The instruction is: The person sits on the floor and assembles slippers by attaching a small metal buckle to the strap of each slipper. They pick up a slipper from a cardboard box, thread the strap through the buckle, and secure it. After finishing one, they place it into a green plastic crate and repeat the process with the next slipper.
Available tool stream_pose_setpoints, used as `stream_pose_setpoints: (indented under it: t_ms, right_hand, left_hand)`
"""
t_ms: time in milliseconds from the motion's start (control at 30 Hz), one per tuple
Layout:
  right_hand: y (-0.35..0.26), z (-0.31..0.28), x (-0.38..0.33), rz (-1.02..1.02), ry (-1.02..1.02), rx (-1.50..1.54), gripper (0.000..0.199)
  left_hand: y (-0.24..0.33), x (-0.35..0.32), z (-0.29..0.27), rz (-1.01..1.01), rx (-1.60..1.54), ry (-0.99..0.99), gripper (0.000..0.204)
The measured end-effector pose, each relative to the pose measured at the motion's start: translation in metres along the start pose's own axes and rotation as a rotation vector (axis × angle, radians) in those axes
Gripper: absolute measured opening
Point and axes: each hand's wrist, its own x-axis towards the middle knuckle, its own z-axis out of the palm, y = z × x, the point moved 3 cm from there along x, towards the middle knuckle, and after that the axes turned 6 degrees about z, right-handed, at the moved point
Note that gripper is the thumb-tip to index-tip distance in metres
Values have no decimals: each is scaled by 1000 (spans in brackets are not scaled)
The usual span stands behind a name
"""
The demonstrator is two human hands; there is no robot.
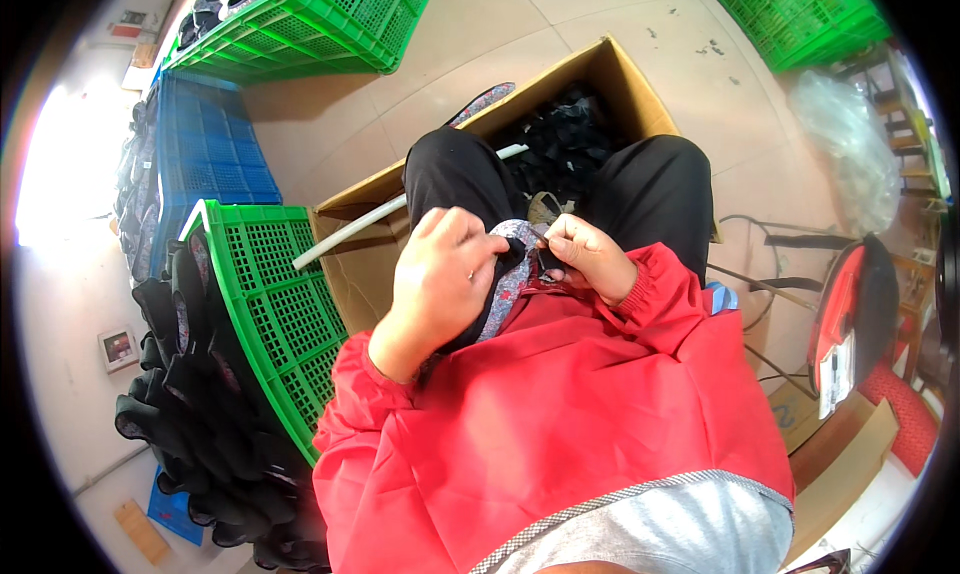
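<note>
On my lap, between my knees, lies a black piece with a grey, red-flecked floral lining (513,286); it looks like a shoe upper. My left hand (447,272) is closed at its left side, thumb and forefinger pinching the black edge near the top. At its right side my right hand (590,256) is closed too, thumb against forefinger on a small dark part of the same piece. A beige patterned bit (543,208) shows just beyond the fingers. Whether a small tool is in either hand, I cannot make out.
A cardboard box (640,92) holding black scraps (565,139) stands beyond my knees, a white rod (350,232) across it. Green crate (275,304) and blue crate (215,154) at left hold black shoe pieces (200,394). A red-and-black round seat (850,309) is at right.
</note>
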Motion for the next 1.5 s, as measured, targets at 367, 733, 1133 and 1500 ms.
stream_pose_setpoints:
  t_ms: [367,733,1133,1500]
  right_hand:
    - [-6,16,1,-17,-192,81,23]
    - [-19,14,1,34,-343,7,26]
    - [-42,31,5,241,-216,-296,26]
    - [-28,34,8,230,-180,-161,22]
  left_hand:
    - [4,-16,19,344,362,224,27]
    - [18,-35,16,237,367,287,18]
    - [16,-47,28,120,299,362,17]
    - [13,-46,30,109,256,361,19]
